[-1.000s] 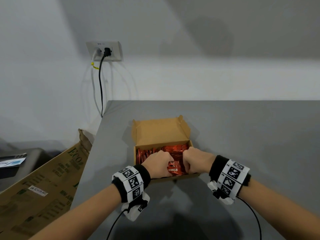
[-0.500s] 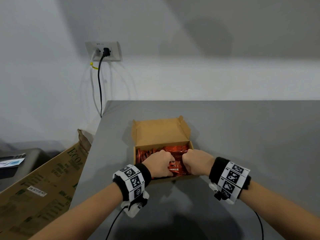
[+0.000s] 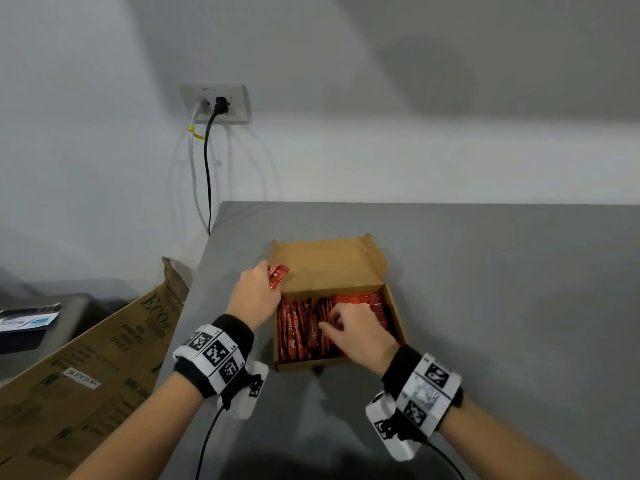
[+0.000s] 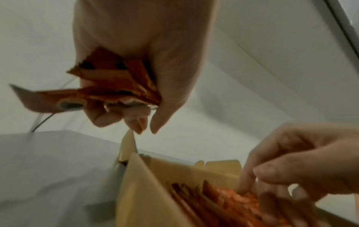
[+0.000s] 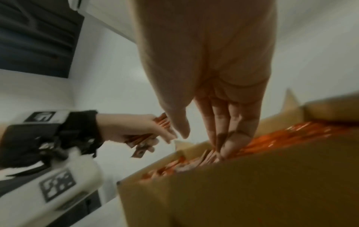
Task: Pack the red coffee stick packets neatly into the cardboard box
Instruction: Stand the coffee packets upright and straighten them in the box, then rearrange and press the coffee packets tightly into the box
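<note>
Grey tabletop (image 3: 485, 306): left hand (image 3: 254, 296) is now lifting a pinched bunch of coffee stick packets (image 3: 277, 276) clear of the cardboard box (image 3: 396, 306), right hand (image 3: 356, 329) fingers extended, pressing remaining packets (image 3: 298, 327) for reinsertion.

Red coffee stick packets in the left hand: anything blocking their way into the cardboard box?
Partly. The right hand rests on the packed sticks mid-box. The left hand holds red coffee stick packets beside the cardboard box's left edge.

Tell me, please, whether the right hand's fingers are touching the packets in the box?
Touching. In the right wrist view the fingers press their tips into the red packets inside the cardboard box.
</note>
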The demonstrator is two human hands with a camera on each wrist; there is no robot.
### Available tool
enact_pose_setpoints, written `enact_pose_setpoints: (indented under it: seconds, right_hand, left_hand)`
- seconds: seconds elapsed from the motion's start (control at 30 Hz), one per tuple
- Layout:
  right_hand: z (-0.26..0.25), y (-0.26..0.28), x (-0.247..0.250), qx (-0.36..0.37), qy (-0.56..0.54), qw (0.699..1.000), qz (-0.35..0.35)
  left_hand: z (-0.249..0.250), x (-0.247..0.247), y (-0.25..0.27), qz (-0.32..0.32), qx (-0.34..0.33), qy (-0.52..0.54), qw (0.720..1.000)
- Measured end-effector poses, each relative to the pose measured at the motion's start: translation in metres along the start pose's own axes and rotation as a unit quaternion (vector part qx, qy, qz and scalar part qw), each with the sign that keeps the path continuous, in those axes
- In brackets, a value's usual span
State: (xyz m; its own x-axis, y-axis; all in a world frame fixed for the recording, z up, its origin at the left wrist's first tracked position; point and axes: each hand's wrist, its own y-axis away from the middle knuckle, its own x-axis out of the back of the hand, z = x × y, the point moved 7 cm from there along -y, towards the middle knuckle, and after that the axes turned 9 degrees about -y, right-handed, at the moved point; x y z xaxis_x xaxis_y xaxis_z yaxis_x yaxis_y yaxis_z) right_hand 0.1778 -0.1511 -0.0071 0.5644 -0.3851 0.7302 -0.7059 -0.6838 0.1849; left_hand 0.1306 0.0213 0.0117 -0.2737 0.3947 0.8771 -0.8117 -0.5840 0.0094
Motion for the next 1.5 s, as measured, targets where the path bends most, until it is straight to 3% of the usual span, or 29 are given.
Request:
enact_pose_setpoints:
  seconds: [0.13,0.33,0.57,0.9,1.07,1.2,1.33,1.5]
  right_hand:
    - [-0.029,-0.005,-0.015,0.023,0.054,0.997,0.042]
    - [-0.044,-0.021,-0.044,-0.023,0.172,0.985,-0.001]
    - [-0.048,-0.025,-0.053,-0.042,0.197,0.979,-0.046]
    - [-0.051,-0.027,-0.052,-0.042,0.098,0.994,-0.014]
    - [-0.046,-0.025,-0.03,-0.048,-0.019,0.999,-0.008]
    - [-0.03,-0.018,0.01,-0.064,-0.083,0.994,0.036]
    - [0.003,-0.008,0.052,-0.098,-0.06,0.989,0.091]
    - [0.037,0.002,0.055,-0.154,-0.053,0.98,0.111]
  left_hand:
    - [-0.01,-0.015,0.005,-0.032,0.029,0.024,0.999]
    - [-0.008,-0.025,0.002,-0.059,0.028,0.018,0.998]
    - [-0.009,-0.027,0.001,-0.055,0.037,0.028,0.997]
    - [-0.012,-0.021,0.002,-0.051,0.036,0.057,0.996]
    - [-0.008,-0.001,-0.002,-0.015,0.031,0.052,0.998]
    - [0.006,0.011,-0.003,0.012,0.003,0.072,0.997]
    - [0.02,0.003,0.0,0.002,-0.019,0.077,0.997]
    - [0.029,-0.019,0.004,-0.046,-0.036,0.081,0.995]
